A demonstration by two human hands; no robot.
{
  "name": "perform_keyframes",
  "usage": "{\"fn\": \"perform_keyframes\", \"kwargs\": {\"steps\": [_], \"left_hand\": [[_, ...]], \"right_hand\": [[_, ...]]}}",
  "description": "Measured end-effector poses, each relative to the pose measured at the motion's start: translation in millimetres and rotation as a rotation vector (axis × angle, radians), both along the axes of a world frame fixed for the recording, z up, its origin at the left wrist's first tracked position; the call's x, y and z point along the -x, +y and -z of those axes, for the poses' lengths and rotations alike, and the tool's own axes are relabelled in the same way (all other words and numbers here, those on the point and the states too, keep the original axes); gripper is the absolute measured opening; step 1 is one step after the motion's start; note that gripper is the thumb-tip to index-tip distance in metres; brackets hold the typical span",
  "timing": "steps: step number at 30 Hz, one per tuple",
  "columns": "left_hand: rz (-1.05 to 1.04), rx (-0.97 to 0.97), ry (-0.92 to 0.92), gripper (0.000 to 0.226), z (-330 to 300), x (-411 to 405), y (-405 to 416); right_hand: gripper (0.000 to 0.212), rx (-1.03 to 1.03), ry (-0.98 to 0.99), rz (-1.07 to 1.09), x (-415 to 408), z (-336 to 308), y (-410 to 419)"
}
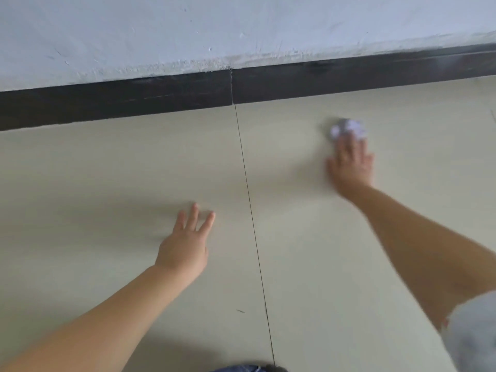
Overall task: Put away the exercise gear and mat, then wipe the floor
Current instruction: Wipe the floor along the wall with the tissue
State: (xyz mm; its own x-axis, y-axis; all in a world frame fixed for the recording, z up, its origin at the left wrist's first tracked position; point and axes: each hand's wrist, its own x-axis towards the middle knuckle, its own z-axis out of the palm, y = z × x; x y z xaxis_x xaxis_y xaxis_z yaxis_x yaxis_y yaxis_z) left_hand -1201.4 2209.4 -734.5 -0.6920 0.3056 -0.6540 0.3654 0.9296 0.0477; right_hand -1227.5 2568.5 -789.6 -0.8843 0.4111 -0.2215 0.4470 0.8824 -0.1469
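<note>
My right hand [351,165] lies flat with straight fingers on a crumpled white tissue [349,128] and presses it onto the beige tiled floor [134,170], at the right near the wall. The hand and tissue are blurred by motion. My left hand [186,242] rests flat on the floor left of a tile joint, fingers spread and straight, holding nothing. No exercise gear or mat is in view.
A dark skirting board [134,103] runs along the foot of a scuffed white wall [214,28] just beyond the tissue. A thin tile joint [255,237] runs between my hands. A small dark mark [240,310] lies on the floor near me.
</note>
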Motion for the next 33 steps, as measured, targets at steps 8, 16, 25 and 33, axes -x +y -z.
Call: {"fn": "perform_keyframes", "kwargs": {"steps": [8, 16, 25, 33], "left_hand": [[0.021, 0.016, 0.003, 0.071, -2.7, -0.4, 4.8], [0.037, 0.007, 0.013, 0.071, -4.1, -0.4, 2.2], [0.087, 0.047, 0.025, 0.071, -2.0, -1.0, 0.5], [0.075, 0.055, -0.041, 0.07, -1.3, 8.7, 0.4]], "right_hand": [[0.06, 0.126, 0.047, 0.098, 56.1, -12.2, -80.6], [0.053, 0.095, 0.038, -0.539, 73.6, -0.8, -120.9], [0.054, 0.141, 0.027, 0.395, 59.1, -16.6, 19.6], [0.069, 0.183, -0.074, -0.498, -27.0, -10.7, -165.5]]}}
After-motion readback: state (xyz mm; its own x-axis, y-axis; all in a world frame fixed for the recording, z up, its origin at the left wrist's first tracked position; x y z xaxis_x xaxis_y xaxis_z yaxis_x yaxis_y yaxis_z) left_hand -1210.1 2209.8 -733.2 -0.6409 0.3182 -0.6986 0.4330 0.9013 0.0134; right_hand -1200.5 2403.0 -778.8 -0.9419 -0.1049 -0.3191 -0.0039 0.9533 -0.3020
